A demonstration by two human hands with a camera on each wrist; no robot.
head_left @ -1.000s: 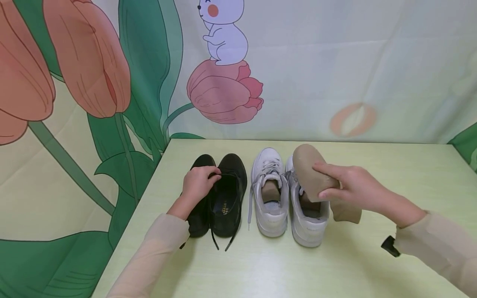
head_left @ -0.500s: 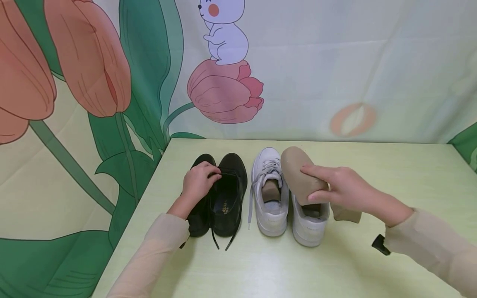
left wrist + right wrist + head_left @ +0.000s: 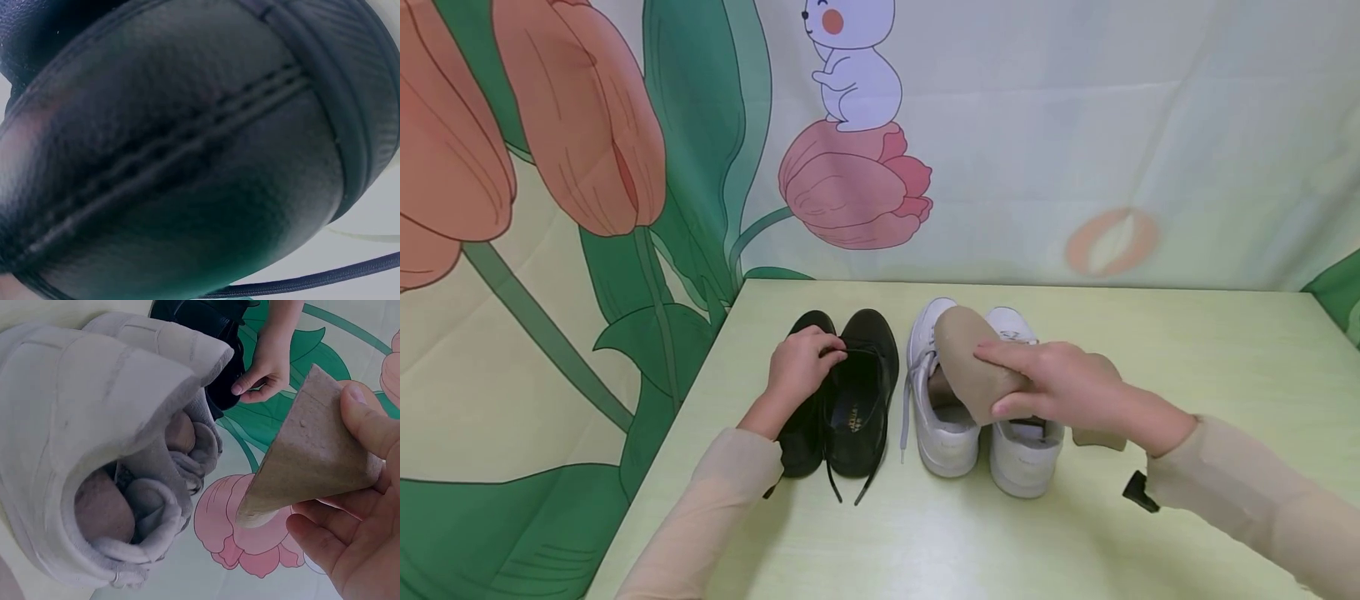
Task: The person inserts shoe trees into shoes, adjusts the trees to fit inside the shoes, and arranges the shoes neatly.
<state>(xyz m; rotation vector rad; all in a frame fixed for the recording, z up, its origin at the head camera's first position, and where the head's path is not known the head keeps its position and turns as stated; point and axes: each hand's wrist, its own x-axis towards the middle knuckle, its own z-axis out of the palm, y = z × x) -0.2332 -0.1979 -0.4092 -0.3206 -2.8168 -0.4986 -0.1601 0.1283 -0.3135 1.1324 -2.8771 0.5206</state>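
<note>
My right hand (image 3: 1075, 387) pinches a tan cardboard shoe insert (image 3: 972, 358), thumb on one side and fingers on the other, above the left white sneaker (image 3: 950, 454). The right white sneaker (image 3: 1028, 467) is partly covered by this hand. In the right wrist view, brown inserts (image 3: 104, 506) fill both sneakers' insides. My left hand (image 3: 801, 367) pinches the tongue edge of the right black shoe (image 3: 852, 465), whose inside is hollow. Its mate, the left black shoe (image 3: 802, 454), lies partly under that hand. Black stitched leather (image 3: 175, 125) takes up most of the left wrist view.
Another tan insert (image 3: 1097, 439) lies on the table right of the sneakers, half hidden by my right hand. Black laces (image 3: 871, 483) trail toward me. Behind the pale table (image 3: 1210, 350) hangs a flower-print cloth (image 3: 1000, 167).
My right hand has carried the shoe insert leftward, from over the right white sneaker to over the left one. The left hand keeps its pinch on the black shoe, unmoved.
</note>
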